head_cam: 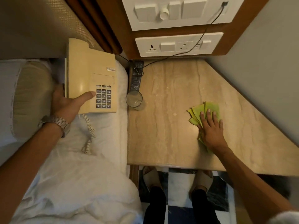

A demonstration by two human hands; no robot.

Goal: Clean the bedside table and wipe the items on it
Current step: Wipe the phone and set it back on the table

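Beige marble bedside table (169, 126): right hand (210, 131) presses folded green cloth (203, 112) flat, fingers (208, 113) spread. Left hand (68, 104) grips cream plastic telephone (90, 78) over white bed (72, 175); clear drinking glass (134, 101) and black remote control (135, 76) occupy the table's left edge.

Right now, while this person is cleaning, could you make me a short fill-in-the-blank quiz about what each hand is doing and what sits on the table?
1. The right hand presses a folded ____ cloth flat on the bedside table.
2. The left hand holds a cream ____ over the bed.
3. An empty drinking glass stands in front of a dark ____ control at the table's left edge.

Missing words: green; telephone; remote
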